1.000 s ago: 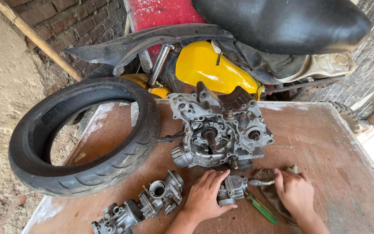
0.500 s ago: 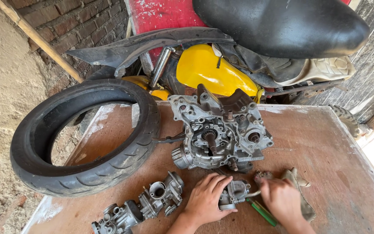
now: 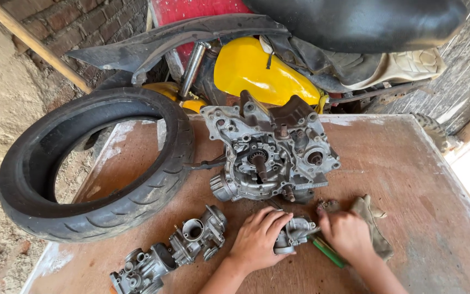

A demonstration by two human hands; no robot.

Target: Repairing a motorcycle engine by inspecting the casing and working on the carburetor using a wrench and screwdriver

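The left hand (image 3: 259, 239) presses palm-down, fingers spread and curled over one side of a small grey cast-metal carburettor body (image 3: 293, 233), pinning it to the worn reddish-brown wooden tabletop (image 3: 409, 179). The right hand (image 3: 346, 235) is closed around a green-handled screwdriver (image 3: 327, 252), whose shaft points at the carburettor's other side; the tip itself is hidden between hand and metal. The carburettor lies near the front edge of the table, between the two hands.

Just beyond the right hand lies a crumpled, dirty tan cloth (image 3: 374, 223), partly under the knuckles. Directly behind the hands sits a large grey aluminium engine crankcase (image 3: 270, 152), open side up, with shafts and gears showing. To the left of the left hand, two more grey carburettors (image 3: 169, 253) lie joined in a row near the table's front corner. A black rubber motorcycle tyre (image 3: 90, 163) rests on the table's left edge, overhanging the sandy ground. Behind the table stands a motorcycle with a yellow fuel tank (image 3: 259, 73) and a black seat (image 3: 365, 22), against a red brick wall (image 3: 77, 22).
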